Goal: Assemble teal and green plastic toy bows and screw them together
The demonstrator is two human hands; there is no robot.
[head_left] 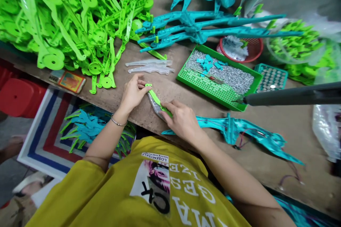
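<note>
Between my hands, just above the near part of the table, is a slim lime-green plastic part (153, 95) with a clear plastic piece (155, 107) along its lower side. My left hand (134, 94) pinches its upper end between thumb and fingers. Closed around the lower end is my right hand (182, 118), which hides that end. Two translucent plastic pieces (150, 66) lie on the table beyond my left hand. Right of my right hand rests a long teal plastic part (229, 129) with thin wires.
A big heap of lime-green parts (87, 25) fills the back left. Teal parts (191, 25) lie behind a green tray (213, 94) of small screws with a screwdriver. A dark rod (290, 95) juts in from the right. A red basket (257, 51) stands behind.
</note>
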